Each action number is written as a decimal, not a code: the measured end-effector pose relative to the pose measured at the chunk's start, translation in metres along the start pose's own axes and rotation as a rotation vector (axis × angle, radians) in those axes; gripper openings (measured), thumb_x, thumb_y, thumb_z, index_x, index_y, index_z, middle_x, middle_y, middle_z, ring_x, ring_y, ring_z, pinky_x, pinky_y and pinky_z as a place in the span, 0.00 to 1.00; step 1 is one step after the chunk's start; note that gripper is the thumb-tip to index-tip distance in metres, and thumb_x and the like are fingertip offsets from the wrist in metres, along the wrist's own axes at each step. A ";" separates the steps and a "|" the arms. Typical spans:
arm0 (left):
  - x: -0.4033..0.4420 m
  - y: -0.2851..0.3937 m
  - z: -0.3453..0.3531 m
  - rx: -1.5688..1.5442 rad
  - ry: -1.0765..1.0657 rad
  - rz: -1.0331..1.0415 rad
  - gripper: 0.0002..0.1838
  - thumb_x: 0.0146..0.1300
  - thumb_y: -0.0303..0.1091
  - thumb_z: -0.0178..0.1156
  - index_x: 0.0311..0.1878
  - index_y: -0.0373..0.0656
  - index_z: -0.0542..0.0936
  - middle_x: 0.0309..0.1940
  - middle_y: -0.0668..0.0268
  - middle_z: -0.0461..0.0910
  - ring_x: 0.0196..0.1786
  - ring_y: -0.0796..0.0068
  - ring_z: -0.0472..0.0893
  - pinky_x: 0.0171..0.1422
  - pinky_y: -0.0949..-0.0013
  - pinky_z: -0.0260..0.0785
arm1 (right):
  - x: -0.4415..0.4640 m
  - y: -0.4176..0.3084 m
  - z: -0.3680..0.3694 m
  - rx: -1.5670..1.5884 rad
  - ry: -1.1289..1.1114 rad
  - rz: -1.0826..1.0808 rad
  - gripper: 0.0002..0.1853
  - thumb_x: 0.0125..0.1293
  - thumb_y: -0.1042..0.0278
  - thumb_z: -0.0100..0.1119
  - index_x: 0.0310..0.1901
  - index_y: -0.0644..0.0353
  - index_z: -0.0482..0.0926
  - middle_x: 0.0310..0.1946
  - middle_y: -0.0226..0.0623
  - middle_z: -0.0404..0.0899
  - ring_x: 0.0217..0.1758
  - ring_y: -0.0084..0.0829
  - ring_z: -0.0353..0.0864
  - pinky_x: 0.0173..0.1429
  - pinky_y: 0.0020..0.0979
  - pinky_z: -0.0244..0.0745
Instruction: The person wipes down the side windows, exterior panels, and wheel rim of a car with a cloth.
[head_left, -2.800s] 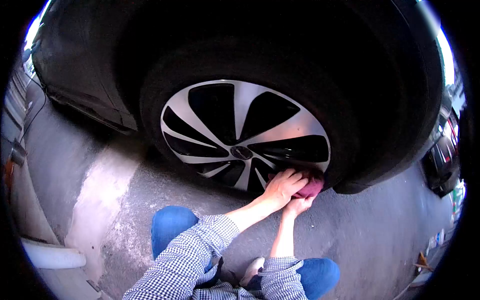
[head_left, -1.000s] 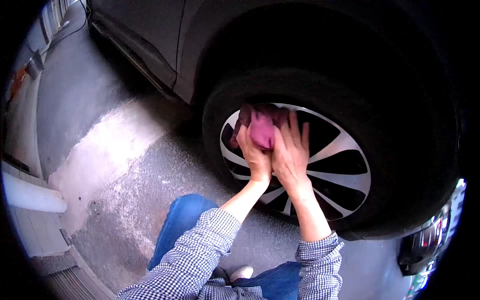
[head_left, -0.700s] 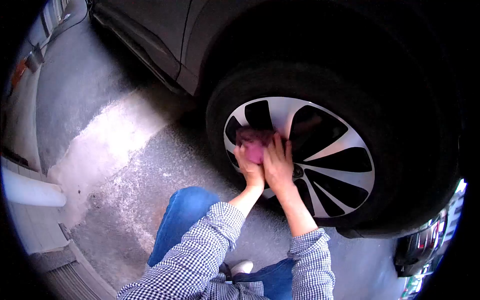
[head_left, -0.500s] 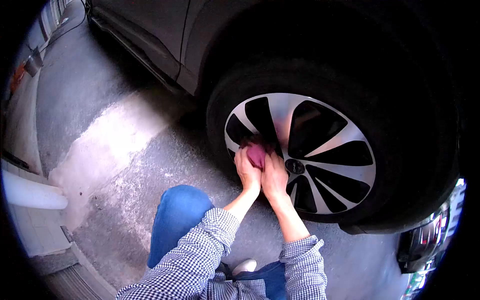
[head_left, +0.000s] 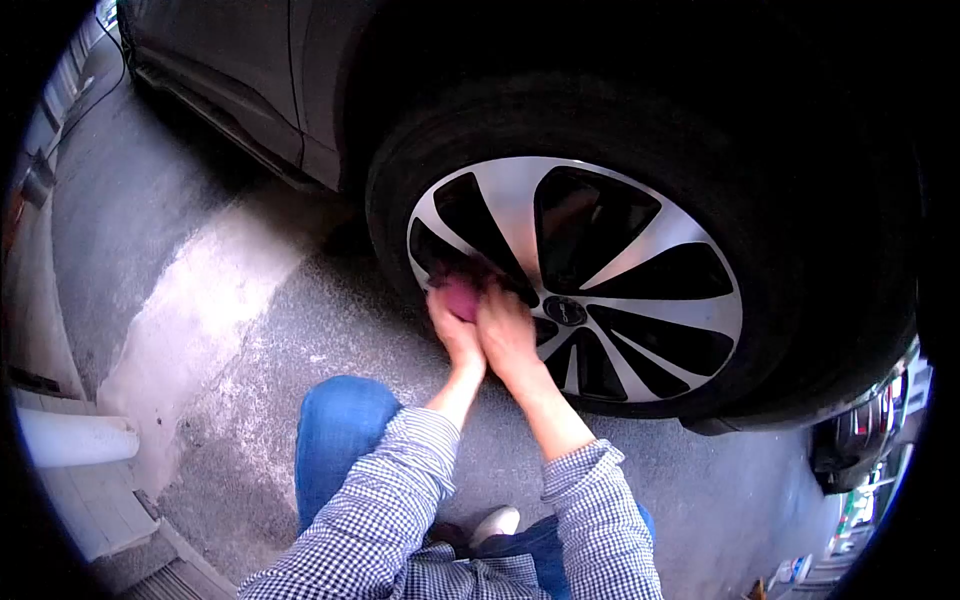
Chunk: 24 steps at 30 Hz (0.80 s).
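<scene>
My left hand (head_left: 455, 335) and my right hand (head_left: 508, 332) are side by side at the lower left of a car wheel's alloy rim (head_left: 508, 205). Between them is a bunched pink cloth (head_left: 461, 298), with the fingers of both hands closed around it. They press it against the rim, left of the dark centre cap (head_left: 565, 311). The fingertips and the far side of the cloth are blurred and partly hidden. Silver spokes alternate with black gaps, and the black tyre (head_left: 400, 180) surrounds them.
The car's dark body (head_left: 220, 60) extends to the upper left. Concrete floor (head_left: 330, 310) with a pale patch lies below it. A white pipe (head_left: 80, 438) sticks out at the left. Another dark vehicle (head_left: 850, 440) stands at the far right.
Both hands and the cloth have shifted left and slightly down against the rim, away from the centre cap. The camera view has moved too, so the wheel appears further left and higher.
</scene>
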<state>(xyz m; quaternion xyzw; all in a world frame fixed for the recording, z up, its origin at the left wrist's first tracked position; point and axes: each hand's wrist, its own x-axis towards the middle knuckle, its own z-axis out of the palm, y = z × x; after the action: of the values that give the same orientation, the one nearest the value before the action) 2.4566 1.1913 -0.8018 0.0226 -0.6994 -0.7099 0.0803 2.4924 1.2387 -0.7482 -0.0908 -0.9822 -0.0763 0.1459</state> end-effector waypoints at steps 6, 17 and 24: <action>-0.061 0.041 0.013 0.027 -0.266 0.139 0.22 0.51 0.19 0.53 0.53 0.36 0.73 0.58 0.50 0.71 0.63 0.50 0.67 0.68 0.59 0.58 | -0.068 0.056 -0.030 0.013 0.188 0.047 0.22 0.54 0.69 0.54 0.52 0.67 0.72 0.48 0.51 0.74 0.41 0.47 0.76 0.42 0.42 0.76; 0.019 -0.014 -0.010 0.107 0.021 0.099 0.27 0.53 0.29 0.63 0.58 0.38 0.70 0.56 0.53 0.73 0.61 0.59 0.71 0.66 0.62 0.60 | 0.007 -0.019 0.005 0.068 -0.114 0.136 0.15 0.56 0.67 0.52 0.45 0.60 0.74 0.40 0.41 0.72 0.40 0.39 0.77 0.36 0.37 0.77; 0.013 -0.036 -0.007 -0.461 0.001 -0.219 0.18 0.66 0.27 0.49 0.59 0.37 0.70 0.55 0.62 0.74 0.55 0.67 0.75 0.63 0.64 0.65 | 0.005 -0.023 0.021 0.103 0.102 0.005 0.27 0.55 0.66 0.52 0.60 0.51 0.70 0.39 0.40 0.70 0.39 0.39 0.76 0.33 0.37 0.77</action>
<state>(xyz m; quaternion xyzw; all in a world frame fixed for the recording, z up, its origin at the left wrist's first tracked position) 2.4414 1.1826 -0.8369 0.0796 -0.5123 -0.8551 0.0065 2.4779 1.2211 -0.7693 -0.0815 -0.9759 -0.0298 0.2003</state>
